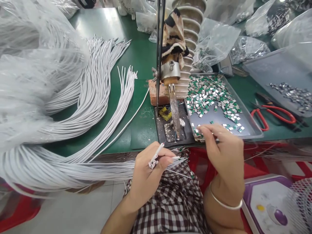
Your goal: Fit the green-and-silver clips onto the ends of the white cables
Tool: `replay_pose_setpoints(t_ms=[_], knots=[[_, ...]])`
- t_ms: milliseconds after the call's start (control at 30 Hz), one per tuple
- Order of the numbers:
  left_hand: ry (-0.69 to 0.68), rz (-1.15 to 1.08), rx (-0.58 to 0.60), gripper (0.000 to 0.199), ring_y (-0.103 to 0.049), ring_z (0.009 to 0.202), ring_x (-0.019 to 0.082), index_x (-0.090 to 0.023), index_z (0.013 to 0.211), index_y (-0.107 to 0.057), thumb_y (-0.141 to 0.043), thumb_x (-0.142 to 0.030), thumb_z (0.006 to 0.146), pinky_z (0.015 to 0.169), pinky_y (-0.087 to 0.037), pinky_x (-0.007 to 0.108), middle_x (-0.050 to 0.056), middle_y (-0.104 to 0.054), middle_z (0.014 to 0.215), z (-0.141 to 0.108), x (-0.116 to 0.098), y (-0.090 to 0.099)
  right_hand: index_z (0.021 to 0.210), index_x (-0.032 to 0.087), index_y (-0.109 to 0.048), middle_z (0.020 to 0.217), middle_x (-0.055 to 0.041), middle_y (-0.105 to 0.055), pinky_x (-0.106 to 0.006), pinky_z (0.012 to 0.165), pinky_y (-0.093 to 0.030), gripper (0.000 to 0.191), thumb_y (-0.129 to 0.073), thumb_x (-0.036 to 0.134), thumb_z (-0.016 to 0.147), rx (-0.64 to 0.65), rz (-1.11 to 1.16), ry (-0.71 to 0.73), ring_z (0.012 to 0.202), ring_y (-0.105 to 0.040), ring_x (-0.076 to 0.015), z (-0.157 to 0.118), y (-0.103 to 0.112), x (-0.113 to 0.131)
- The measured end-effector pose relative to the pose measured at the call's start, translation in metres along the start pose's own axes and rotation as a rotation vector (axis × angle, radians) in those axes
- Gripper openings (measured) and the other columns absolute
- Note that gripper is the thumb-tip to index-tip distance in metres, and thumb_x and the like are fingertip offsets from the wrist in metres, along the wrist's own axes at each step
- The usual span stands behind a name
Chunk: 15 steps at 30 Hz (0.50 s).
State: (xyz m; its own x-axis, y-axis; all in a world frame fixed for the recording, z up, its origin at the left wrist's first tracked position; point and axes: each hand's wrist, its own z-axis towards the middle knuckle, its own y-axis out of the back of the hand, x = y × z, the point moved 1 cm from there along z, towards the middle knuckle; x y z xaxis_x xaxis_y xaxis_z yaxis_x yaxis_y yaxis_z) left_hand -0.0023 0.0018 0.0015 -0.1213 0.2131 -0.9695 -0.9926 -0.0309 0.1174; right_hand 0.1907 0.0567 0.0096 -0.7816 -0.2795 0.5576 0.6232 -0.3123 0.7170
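My left hand (151, 172) is closed around several white cables (154, 162), whose cut ends stick up out of the fist. One cable end pokes out to the right between thumb and forefinger, close to the soldering iron. My right hand (221, 149) pinches a small circuit board (198, 126) at the front left corner of a metal tray (253, 131); the fingertips partly hide it. Loose green and silver boards (209, 94) are scattered in that tray. Between the hands, a soldering iron (174, 107) points down on its stand, tip over a dark solder-spattered plate (159, 130).
Long bundles of white cable (97, 107) cover the left of the green table (143, 130). A brick (154, 92) and a ribbed hose (191, 29) stand behind the iron. Red-handled pliers (278, 112) and a bin of metal parts (292, 94) lie right.
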Motion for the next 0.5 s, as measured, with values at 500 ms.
replay_pose_setpoints(t_ms=[500], knots=[[0.12, -0.156, -0.108, 0.019, -0.071, 0.076, 0.008, -0.018, 0.07, -0.069, -0.064, -0.004, 0.082, 0.071, -0.052, 0.014, -0.002, -0.078, 0.085, 0.014, -0.006, -0.011, 0.078, 0.022, -0.064, 0.057, 0.0081, -0.057, -0.016, 0.037, -0.038, 0.01, -0.071, 0.017, 0.083, -0.147, 0.57, -0.181, 0.04, -0.048, -0.005, -0.016, -0.001, 0.023]])
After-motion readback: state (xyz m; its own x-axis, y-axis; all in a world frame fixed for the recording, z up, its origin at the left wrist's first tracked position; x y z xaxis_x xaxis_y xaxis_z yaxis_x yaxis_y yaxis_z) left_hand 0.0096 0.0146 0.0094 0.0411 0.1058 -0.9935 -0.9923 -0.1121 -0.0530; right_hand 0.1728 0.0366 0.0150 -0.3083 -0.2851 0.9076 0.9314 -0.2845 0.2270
